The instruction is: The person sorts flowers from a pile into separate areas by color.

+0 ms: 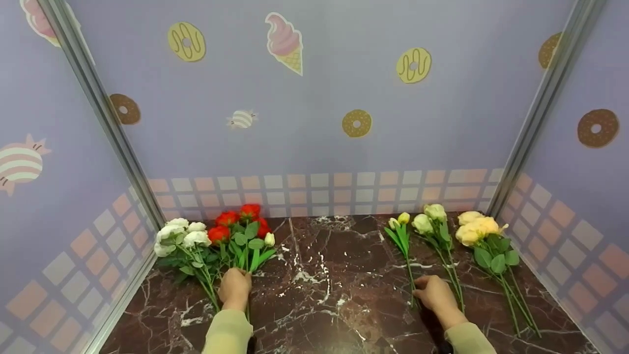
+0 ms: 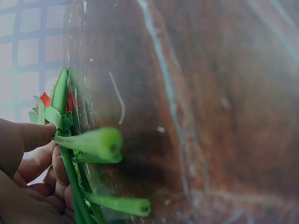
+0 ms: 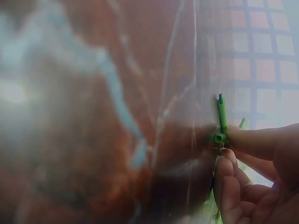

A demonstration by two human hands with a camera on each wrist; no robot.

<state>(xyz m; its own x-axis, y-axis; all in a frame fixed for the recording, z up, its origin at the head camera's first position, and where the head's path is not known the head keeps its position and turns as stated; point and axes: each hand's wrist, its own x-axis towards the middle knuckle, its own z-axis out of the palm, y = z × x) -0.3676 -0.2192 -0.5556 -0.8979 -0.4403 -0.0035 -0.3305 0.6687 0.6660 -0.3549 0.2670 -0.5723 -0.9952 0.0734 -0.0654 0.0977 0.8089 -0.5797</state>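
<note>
On the left, my left hand (image 1: 236, 287) grips green stems just below a white tulip (image 1: 270, 240) with long leaves. The left wrist view has the thumb and fingers pinching among several green stems (image 2: 88, 142), some with cut ends. Red roses (image 1: 227, 219) lie right behind this tulip. Toward the right side, my right hand (image 1: 435, 295) pinches the lower stems of yellow tulips (image 1: 400, 223), whose heads point to the back wall. Green stem ends (image 3: 220, 137) show at the thumb in the right wrist view.
White flowers (image 1: 184, 236) lie at the far left. Right of the yellow tulips are pale green roses (image 1: 435, 213), then peach-yellow flowers (image 1: 475, 228) near the right wall. Patterned panels (image 1: 319, 123) enclose the dark marble tabletop (image 1: 319, 319) at the back and sides.
</note>
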